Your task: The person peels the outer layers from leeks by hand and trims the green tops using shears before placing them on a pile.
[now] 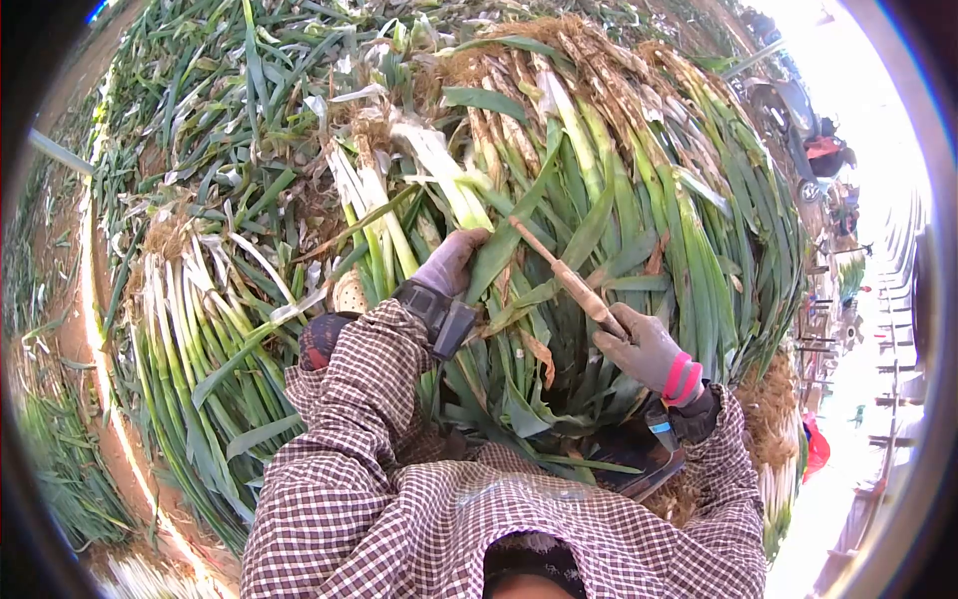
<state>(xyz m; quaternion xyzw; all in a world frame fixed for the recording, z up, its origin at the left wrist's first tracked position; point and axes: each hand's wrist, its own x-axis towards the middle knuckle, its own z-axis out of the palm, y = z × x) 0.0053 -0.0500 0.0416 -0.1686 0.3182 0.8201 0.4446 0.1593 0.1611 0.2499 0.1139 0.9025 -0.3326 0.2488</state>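
My left hand [454, 262], in a grey glove, is closed around a leek [439, 165] whose white shaft and roots point away from me, slightly blurred. From my gloved right hand [639, 349] a thin knife-like tool [574, 285] with a wooden handle slants up and left; the fingers are wrapped round its near end. Its tip lies close to the green leaves by my left hand. A thick pile of leeks [689, 230] with dirty roots spreads under and beyond both hands. Leaves partly cover my left fingers.
Trimmed leeks [190, 290] lie in a bunch on the left, roots away from me. Leaf scraps [210, 110] cover the ground ahead. Another bunch with roots [773, 409] is at the right. A vehicle [793, 110] stands at the far right.
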